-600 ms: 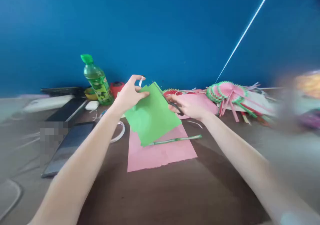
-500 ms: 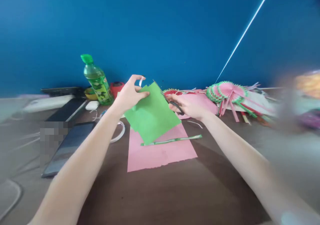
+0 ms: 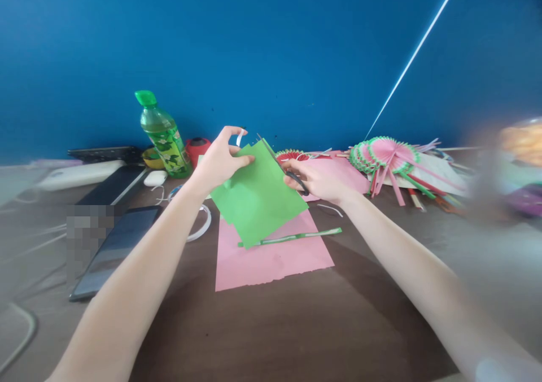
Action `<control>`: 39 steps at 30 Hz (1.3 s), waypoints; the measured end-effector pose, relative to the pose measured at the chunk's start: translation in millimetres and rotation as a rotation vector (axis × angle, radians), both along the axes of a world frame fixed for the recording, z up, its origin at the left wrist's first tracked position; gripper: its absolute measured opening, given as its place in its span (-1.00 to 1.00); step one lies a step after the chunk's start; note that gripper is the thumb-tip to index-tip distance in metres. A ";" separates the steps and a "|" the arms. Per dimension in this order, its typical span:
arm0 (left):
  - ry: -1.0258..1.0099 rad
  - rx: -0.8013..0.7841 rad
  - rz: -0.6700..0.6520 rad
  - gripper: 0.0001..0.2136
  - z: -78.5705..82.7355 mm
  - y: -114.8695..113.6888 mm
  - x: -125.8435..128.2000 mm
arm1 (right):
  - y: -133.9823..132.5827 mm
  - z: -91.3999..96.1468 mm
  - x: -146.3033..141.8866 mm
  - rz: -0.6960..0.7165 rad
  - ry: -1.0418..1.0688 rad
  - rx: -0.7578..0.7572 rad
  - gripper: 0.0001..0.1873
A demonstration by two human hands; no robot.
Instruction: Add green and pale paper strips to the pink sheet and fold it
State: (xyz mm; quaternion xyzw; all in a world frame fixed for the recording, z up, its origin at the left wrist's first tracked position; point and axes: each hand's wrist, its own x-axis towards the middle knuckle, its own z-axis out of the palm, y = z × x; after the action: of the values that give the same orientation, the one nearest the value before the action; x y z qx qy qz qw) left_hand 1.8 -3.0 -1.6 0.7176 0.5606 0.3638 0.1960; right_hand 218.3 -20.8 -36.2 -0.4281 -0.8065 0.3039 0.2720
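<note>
- At the far left, a dark flat device is laid on the brown surface.
- A green-capped bottle is stood upright at the far edge, against the blue wall.
- A white ring is seen flat on the surface, partly hidden behind the left forearm.
- The left hand is raised above the surface; its fingers are pinched onto the far left edge of the green paper.
- The green paper is held in the air, tilted, between the two hands and over the far end of the pink sheet.
- The pink sheet is spread flat on the surface, and a thin green strip is laid across it, just below the green paper's near corner.
- The scissors are set at the far right edge of the green paper, tips pointed far and left; how far the blades are parted cannot be told.
- The right hand is closed around the dark scissor handles.
- At the far right, pleated pink-and-green paper fans are piled among loose strips.
</note>
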 end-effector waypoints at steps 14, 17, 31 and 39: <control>-0.003 -0.021 -0.010 -0.47 -0.4 0.3 -0.1 | 1.6 -1.4 0.8 0.005 -0.001 0.030 -0.78; -0.008 -0.020 -0.007 -0.47 -0.1 0.2 0.1 | 0.8 -0.3 0.4 0.013 -0.018 0.059 -0.76; -0.011 -0.020 -0.012 -0.48 -1.7 1.4 -0.7 | 0.9 0.8 0.4 0.043 -0.048 0.087 -0.71; -0.011 -0.020 -0.018 -0.47 -1.4 1.7 -1.0 | 0.1 -0.3 -0.8 0.044 0.004 0.025 -0.72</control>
State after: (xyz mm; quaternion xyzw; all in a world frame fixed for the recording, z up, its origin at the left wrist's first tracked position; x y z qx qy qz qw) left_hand 0.9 -1.3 -3.0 0.7186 0.5567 0.3603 0.2093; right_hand 217.5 -20.7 -36.5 -0.4061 -0.8188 0.3009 0.2722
